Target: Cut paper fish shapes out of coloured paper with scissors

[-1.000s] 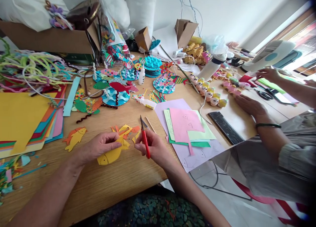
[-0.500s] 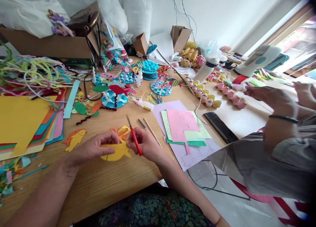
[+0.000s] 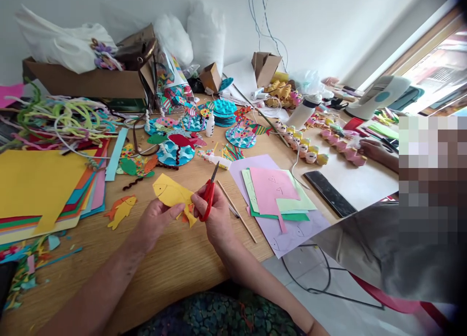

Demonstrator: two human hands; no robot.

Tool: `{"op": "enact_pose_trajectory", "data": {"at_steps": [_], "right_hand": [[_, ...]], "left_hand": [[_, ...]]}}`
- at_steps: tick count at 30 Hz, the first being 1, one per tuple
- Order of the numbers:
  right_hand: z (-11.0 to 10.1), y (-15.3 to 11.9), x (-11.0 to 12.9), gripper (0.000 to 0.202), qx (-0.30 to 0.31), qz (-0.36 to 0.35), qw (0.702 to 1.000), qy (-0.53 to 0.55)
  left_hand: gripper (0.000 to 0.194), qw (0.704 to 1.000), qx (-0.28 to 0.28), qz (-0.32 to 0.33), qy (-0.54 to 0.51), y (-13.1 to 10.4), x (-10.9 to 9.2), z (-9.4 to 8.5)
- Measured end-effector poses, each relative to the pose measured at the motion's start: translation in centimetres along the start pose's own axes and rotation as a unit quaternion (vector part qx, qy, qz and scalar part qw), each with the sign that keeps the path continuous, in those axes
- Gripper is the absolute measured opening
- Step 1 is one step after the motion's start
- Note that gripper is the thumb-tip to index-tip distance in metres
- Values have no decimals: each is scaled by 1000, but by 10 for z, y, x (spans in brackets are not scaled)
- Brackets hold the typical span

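Note:
My left hand (image 3: 158,222) grips a yellow paper fish (image 3: 172,192) from below, thumb on top. Its drawn eye and gill line show at the upper left end, and its tail hangs toward my right hand. In my right hand (image 3: 220,220) are red-handled scissors (image 3: 208,197), blades pointing up and nearly closed; the fingertips also touch the fish near the tail. Orange and yellow scraps (image 3: 188,215) show behind the tail, partly hidden. To the left, a yellow cut-out fish (image 3: 125,210) overlaps an orange one on the wooden table.
A wooden stick (image 3: 242,220) lies right of my hand, near pink paper (image 3: 268,185) with drawn fish. Farther right are a black phone (image 3: 330,194) and a co-worker's hand (image 3: 375,150). Coloured sheets (image 3: 40,180) and paper scraps (image 3: 31,272) lie left; a glue bottle (image 3: 220,162) lies ahead.
The yellow fish has been lifted and tilted, its head end now up and away. My right hand has turned the scissors and shifted slightly right. The co-worker's hand has moved lower over the table.

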State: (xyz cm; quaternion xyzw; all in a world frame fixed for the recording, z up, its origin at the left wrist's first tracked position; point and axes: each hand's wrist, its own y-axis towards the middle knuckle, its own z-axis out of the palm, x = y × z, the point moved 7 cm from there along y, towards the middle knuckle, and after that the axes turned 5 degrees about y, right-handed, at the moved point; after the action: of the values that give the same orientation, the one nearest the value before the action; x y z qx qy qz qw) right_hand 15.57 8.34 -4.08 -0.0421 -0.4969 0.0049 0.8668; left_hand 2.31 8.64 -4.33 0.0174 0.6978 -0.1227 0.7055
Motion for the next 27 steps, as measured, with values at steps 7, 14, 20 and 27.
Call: {"op": "enact_pose_trajectory", "data": {"at_steps": [7, 14, 20, 27], "right_hand": [[7, -1, -3, 34, 53, 49, 997, -24], [11, -3, 4, 33, 48, 24, 998, -16], [13, -11, 10, 33, 70, 27, 997, -25], [11, -13, 17, 31, 103, 28, 992, -66]], "left_hand": [[31, 998, -49, -13, 47, 3, -9, -9], [26, 998, -52, -2, 29, -6, -19, 2], [24, 994, -104, -6, 15, -16, -28, 6], [21, 996, -75, -16, 47, -18, -32, 11]]}}
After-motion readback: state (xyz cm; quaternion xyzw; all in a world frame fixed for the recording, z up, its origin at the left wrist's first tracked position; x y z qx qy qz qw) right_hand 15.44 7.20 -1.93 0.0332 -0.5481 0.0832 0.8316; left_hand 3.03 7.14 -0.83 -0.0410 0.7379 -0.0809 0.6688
